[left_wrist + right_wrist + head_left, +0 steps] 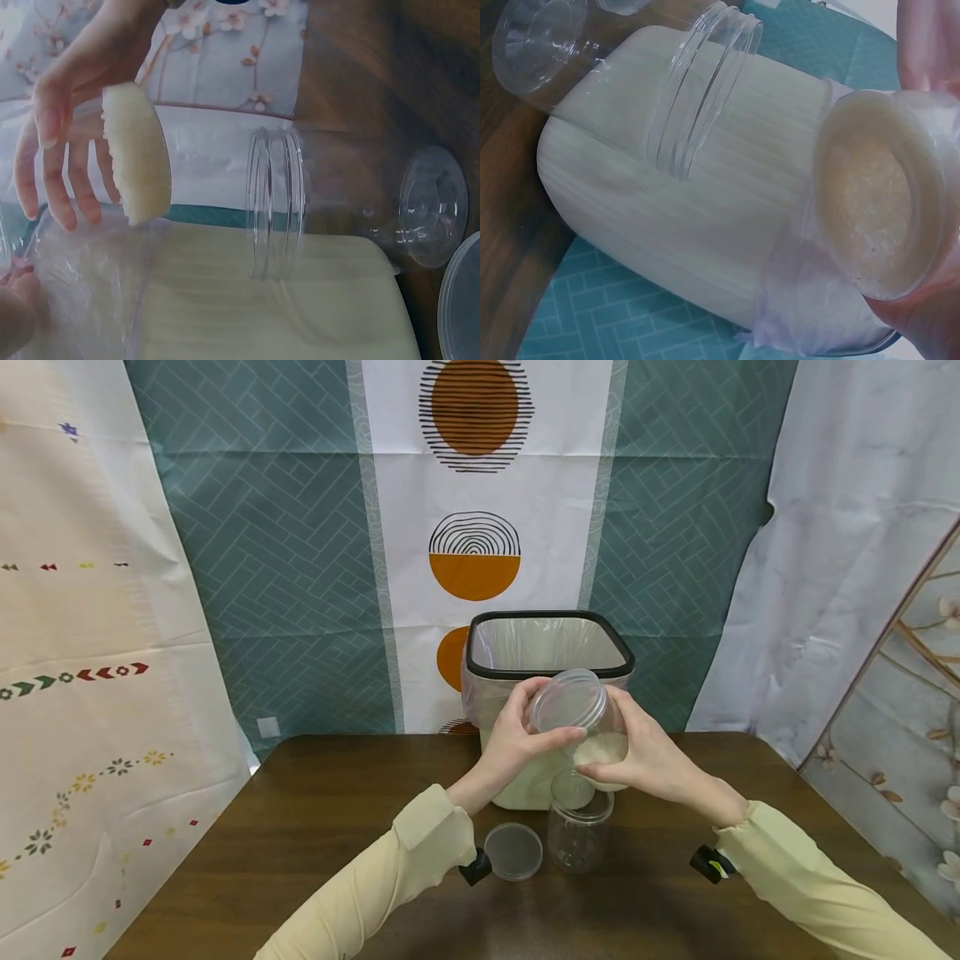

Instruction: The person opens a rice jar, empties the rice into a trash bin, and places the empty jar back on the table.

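Note:
In the head view a clear jar (588,718) holding white, rice-like grains (602,749) tilts leftward in front of the bin. My left hand (516,742) grips the jar's round clear lid (572,695) with fingers and thumb. Lower on the jar body, my right hand (654,762) wraps round the grain-filled end. The grains lie slanted against the base, as the left wrist view shows. Below the hands, a second clear jar (577,843) stands upright and uncovered on the table. Left of it lies a flat clear lid (513,852).
A pale bin (517,793) with a black rim and a plastic liner (551,643) stands behind the jars. It is on the brown wooden table (352,827). Patterned cloths (285,552) hang behind and at both sides.

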`<action>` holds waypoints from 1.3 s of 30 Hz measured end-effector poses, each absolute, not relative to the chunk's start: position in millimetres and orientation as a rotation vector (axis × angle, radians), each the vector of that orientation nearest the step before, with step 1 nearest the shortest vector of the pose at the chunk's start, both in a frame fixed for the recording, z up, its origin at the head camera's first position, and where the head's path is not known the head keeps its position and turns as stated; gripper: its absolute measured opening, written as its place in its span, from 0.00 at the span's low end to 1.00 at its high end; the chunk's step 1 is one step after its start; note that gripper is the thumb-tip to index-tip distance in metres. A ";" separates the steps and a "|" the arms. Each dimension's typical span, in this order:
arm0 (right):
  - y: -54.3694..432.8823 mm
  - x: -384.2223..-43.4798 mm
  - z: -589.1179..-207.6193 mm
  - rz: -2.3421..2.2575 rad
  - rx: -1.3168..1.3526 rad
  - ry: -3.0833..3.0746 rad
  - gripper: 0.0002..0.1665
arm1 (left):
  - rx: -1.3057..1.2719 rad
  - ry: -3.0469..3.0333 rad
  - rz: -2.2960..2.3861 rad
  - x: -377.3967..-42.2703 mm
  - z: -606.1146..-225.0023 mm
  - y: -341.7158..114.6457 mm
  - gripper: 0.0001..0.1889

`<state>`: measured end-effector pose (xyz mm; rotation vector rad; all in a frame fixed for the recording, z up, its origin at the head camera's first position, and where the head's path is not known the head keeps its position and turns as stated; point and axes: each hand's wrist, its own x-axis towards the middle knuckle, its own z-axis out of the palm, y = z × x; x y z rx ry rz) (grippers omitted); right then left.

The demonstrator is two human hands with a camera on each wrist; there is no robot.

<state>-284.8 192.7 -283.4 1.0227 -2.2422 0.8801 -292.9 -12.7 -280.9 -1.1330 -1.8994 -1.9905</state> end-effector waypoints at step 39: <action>190.0 -279.4 -284.5 0.910 0.988 -2.259 0.55 | -0.811 -2.030 -1.999 -277.8 -278.1 -8.5 0.36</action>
